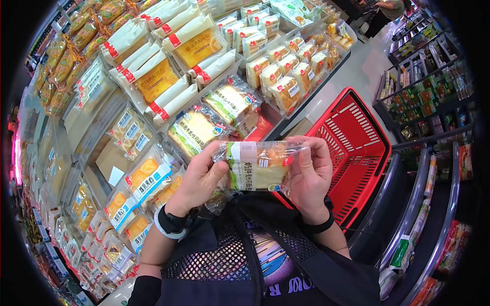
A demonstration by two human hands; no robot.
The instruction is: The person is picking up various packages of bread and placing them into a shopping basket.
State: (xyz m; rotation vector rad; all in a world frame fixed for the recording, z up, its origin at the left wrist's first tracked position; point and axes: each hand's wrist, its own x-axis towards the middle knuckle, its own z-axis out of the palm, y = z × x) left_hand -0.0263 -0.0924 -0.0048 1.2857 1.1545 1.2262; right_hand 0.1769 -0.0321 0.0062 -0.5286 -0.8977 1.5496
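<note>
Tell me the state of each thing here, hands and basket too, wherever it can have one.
Left hand: closed on the held pack's left end.
Right hand: closed on its right end.
Held pack: wrapped, raised in both hands; seal ends partly hidden.
Basket: open-topped.
Yellow packs: wrapped, in rows.
Blue-banded buns: wrapped, on display.
White wristband: worn.

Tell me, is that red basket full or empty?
Looks empty: the red basket shows only bare, slotted plastic, though the right hand hides part of it.
</note>
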